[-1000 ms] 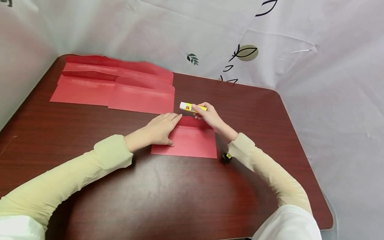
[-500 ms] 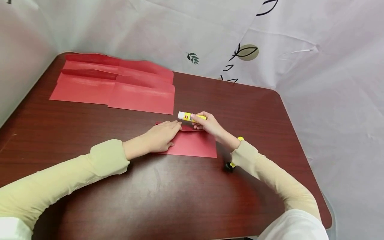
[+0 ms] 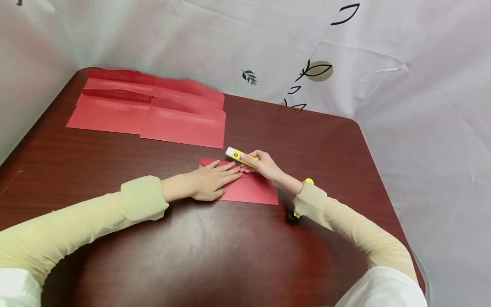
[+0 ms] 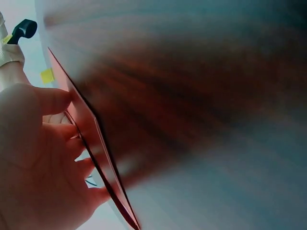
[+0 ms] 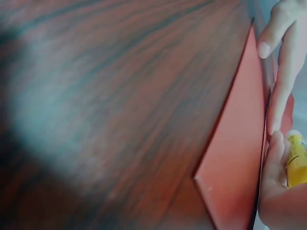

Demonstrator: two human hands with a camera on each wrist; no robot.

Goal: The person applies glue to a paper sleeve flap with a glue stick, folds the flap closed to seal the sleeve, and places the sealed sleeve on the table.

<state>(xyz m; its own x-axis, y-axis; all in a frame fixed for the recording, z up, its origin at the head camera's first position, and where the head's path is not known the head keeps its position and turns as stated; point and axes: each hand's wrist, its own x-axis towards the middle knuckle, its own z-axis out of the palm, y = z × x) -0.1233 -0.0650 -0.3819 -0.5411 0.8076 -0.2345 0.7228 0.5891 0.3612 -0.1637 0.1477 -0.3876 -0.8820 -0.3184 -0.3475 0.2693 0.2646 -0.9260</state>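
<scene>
Envelope flap [image 3: 207,161] now down

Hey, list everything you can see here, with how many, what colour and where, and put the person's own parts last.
Reddish-brown wood-grain table: one, reddish-brown, under everything.
White sheet backdrop with leaf prints: count unclear, mostly white, around the table's far side.
Flat red paper envelopes, grouped: at least four, red, far left of the table, overlapping.
Single red paper envelope: one, red, nearer the person.
Yellow cylindrical glue stick with white end: one, yellow and white, by the single envelope's far edge.
Black-and-yellow item: one, partly hidden, beside the right sleeve.
Sleeves: two, cream, white higher up, along both arms.
Left grip: one, bare hand, resting on the single envelope.
Right grip: one, bare hand, holding the glue stick.
</scene>
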